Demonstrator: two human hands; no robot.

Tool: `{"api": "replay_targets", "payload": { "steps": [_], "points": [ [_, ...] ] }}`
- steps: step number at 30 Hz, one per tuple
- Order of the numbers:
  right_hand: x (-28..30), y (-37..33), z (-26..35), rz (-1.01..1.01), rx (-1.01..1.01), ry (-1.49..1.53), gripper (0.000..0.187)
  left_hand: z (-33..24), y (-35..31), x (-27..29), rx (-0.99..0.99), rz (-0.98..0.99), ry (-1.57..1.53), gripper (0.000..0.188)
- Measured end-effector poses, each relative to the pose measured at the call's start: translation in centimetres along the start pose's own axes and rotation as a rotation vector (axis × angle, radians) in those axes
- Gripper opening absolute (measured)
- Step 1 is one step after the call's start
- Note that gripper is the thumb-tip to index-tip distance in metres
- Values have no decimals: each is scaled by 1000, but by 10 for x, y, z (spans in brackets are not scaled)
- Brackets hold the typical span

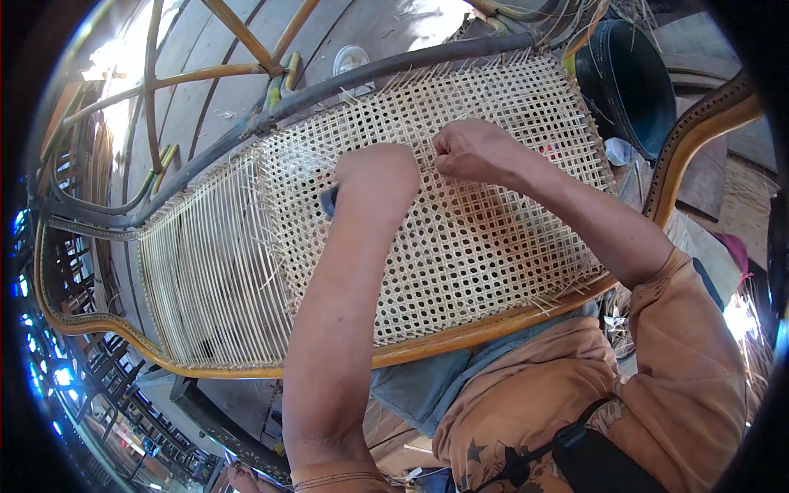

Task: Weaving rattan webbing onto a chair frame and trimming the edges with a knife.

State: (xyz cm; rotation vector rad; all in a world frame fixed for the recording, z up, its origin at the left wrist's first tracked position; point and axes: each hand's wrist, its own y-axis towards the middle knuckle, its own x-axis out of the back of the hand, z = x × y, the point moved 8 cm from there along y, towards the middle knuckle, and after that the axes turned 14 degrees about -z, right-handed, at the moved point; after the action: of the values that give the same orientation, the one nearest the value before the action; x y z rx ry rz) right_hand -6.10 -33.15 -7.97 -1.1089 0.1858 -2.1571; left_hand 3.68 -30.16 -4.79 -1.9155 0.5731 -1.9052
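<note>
A panel of pale woven cane [444, 263], set in a curved rattan furniture frame [493, 329], lies across my lap. Over the upper middle of the weave my left hand [378, 168] is closed in a fist, its fingers turned away from view. A small dark blue piece [329, 201] shows beside my left wrist; whether that hand grips it I cannot tell. Just to the right, my right hand [472, 150] is closed too, low over the weave, and whatever its fingers pinch is hidden. Left of the weave run parallel cane strands [209, 271] without cross weaving.
A dark green bucket [629, 90] tilts beyond the panel's right end. Rattan poles [214, 74] cross above grey floor planks [246, 25], near a white round object [352, 59]. Loose strand ends [403, 80] stick out along the far edge. A black strapped pouch [604, 460] hangs on my shirt.
</note>
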Motion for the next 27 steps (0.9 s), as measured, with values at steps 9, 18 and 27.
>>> {"api": "replay_targets", "payload": {
  "steps": [9,18,27],
  "points": [
    [-13,0,12,-2,3,-321,18,19,6,-28,49,46,-347,23],
    [-16,-8,52,-130,361,386,28,77,-43,3,63,-51,-155,43],
    [1,-14,27,-204,177,384,22,42,-50,29,75,-53,-174,34]
  ]
}}
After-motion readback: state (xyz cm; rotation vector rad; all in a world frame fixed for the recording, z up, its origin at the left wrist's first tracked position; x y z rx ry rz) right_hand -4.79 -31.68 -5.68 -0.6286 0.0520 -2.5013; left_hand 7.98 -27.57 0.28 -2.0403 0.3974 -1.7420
